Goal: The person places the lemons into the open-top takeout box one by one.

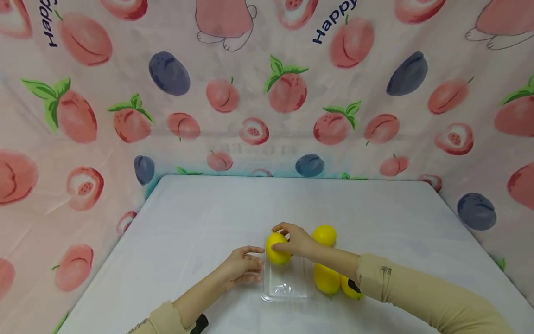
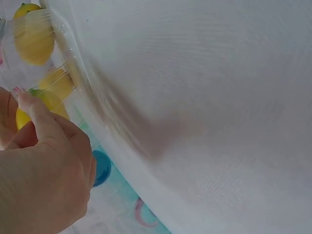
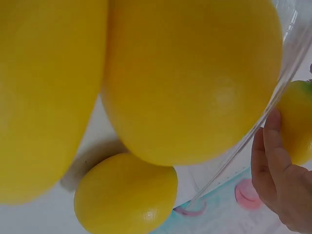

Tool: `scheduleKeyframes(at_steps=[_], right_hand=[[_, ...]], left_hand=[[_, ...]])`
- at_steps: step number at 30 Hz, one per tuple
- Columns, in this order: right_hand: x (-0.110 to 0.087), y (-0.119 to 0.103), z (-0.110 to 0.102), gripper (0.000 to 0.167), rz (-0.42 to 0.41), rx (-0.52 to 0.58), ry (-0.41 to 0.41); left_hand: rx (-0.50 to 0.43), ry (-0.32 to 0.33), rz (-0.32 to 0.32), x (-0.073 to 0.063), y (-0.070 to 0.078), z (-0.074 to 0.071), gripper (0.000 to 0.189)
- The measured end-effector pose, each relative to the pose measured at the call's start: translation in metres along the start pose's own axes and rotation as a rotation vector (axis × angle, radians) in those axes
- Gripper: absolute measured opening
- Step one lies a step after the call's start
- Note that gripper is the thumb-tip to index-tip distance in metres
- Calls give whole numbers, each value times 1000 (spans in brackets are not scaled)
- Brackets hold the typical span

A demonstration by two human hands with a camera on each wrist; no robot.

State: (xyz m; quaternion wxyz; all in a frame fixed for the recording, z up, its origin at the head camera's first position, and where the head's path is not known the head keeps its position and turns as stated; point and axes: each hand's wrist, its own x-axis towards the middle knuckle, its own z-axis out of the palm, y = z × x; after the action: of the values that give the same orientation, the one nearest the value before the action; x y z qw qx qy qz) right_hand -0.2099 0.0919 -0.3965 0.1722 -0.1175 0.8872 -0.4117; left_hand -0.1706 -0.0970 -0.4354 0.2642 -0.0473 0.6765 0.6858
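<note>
In the head view a clear plastic box (image 1: 288,293) lies on the white table. My right hand (image 1: 297,240) grips a yellow lemon (image 1: 277,250) with thumb and fingers, over the far left part of the box. The right wrist view has this hand (image 3: 280,168) at its right edge, on the lemon (image 3: 298,122). To the box's left, my left hand (image 1: 242,266) has loosely bent fingers right at the side wall. The left wrist view gives this hand (image 2: 53,151) close up beside the clear plastic, with yellow lemons behind it.
Right of the box are three loose lemons: one farther back (image 1: 324,235), one near its right side (image 1: 327,280), and one partly behind the right sleeve (image 1: 349,290). Fruit-print cloth (image 1: 250,93) hangs behind the table (image 1: 208,204) and along its sides.
</note>
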Motion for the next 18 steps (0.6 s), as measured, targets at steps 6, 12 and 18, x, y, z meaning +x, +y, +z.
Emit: scheduleKeyframes(at_steps=[6, 12, 18], right_hand=[[3, 2, 0, 43, 30, 5, 19], [2, 6, 4, 42, 48, -31, 12], [2, 10, 7, 43, 27, -20, 18]], left_hand=[[-2, 2, 8, 4, 5, 1, 43], [3, -9, 2, 2, 4, 2, 43], [9, 3, -1, 2, 0, 2, 43]])
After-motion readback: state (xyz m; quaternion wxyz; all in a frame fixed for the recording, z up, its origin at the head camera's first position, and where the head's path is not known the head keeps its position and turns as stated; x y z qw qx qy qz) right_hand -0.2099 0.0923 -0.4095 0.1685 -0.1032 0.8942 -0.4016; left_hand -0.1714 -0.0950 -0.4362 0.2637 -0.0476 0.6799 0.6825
